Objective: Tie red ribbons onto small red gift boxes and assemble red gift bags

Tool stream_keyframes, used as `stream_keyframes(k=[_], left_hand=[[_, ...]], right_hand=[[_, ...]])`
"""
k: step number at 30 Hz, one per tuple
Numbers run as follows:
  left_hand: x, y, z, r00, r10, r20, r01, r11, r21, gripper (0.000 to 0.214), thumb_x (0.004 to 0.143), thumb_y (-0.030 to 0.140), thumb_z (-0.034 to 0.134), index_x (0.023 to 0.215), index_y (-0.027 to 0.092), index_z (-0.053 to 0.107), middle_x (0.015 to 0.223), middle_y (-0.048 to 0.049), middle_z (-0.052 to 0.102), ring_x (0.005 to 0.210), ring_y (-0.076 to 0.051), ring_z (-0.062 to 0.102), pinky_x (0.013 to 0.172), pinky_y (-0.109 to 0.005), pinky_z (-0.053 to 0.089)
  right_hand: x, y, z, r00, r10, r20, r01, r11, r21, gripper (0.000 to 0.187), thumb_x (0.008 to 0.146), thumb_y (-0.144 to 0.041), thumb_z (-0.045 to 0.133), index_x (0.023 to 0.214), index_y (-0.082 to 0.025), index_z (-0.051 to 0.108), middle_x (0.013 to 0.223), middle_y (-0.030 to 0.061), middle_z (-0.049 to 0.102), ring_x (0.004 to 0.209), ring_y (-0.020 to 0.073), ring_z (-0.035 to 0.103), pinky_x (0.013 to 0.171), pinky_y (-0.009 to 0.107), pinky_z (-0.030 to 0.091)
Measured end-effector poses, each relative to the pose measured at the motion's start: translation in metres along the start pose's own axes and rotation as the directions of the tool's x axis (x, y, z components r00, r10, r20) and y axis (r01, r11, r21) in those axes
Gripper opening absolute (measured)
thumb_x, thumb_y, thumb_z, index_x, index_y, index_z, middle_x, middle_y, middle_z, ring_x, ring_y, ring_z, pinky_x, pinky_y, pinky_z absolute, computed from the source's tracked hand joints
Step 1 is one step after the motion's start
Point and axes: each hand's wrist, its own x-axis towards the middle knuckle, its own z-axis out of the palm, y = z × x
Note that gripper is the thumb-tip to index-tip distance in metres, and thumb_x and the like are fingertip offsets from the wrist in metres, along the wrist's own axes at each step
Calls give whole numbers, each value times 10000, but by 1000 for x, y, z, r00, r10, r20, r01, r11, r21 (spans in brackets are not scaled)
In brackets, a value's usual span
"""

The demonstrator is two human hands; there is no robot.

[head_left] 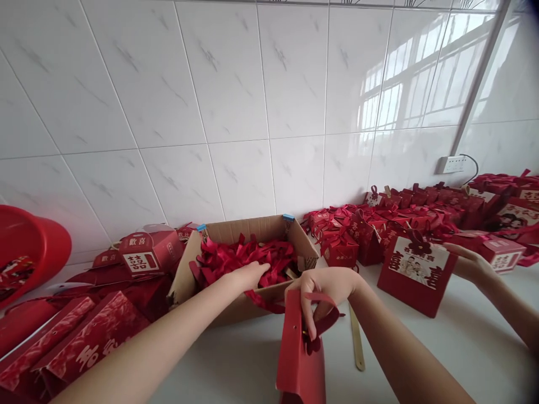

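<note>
My left hand (248, 275) reaches into an open cardboard box (252, 231) full of red ribbons (248, 255). Its fingers lie stretched out on the ribbons, and no grip shows. My right hand (328, 287) is closed on the top of a red paper gift box (300, 353), which it holds upright just in front of the cardboard box, with fingers curled over the box's red handle flaps.
Another person's hand (471, 261) touches a red gift box with a printed label (415, 275) at the right. Finished red boxes (421, 205) line the tiled wall. Flat red boxes (84, 331) and a red basin (29, 241) lie at the left. A gold strip (357, 336) rests on the white counter.
</note>
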Motion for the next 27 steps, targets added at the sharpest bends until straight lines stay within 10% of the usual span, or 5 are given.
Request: stream_keyframes(k=[4,16,19,24,27], left_hand=[[-18,-2,2,958,-52,-281,1,984,-178,196,673,81,657,830,195,628,759,-20,680,716,-178,662,674,-264,524],[-18,-36,-30,343,-427,-836,-81,874,-480,446,904,320,296,1309,145,358,1253,-163,549,1202,-246,537,1041,-416,429],[-24,-28,-29,431,-354,-830,-72,903,-423,492,837,364,476,1290,178,438,1360,-152,484,1312,-282,436,1125,-448,334],[-33,-20,6,947,-162,-277,93,965,-246,965,322,327,882,1236,234,586,1525,-173,295,1404,-533,130,1030,-666,340],[-36,-18,24,976,-131,-174,94,973,-211,936,328,238,862,1227,216,604,1514,-200,311,1400,-539,136,991,-657,383]], right_hand=[[3,4,-1,993,-37,114,38,999,-6,387,791,-479,690,565,-167,721,927,95,737,1034,204,611,871,226,468],[10,9,3,967,-120,224,121,993,8,318,785,-446,707,735,-141,784,986,93,700,973,181,591,876,222,476],[11,13,1,959,-109,260,105,994,31,280,762,-436,733,755,-160,787,999,76,707,975,182,609,883,219,478],[12,14,1,956,-99,276,87,995,56,269,753,-422,743,730,-156,778,991,76,715,1040,194,603,892,208,477],[13,11,4,958,-83,273,77,996,35,255,740,-411,755,727,-157,776,1013,66,707,1024,181,604,897,191,468]])
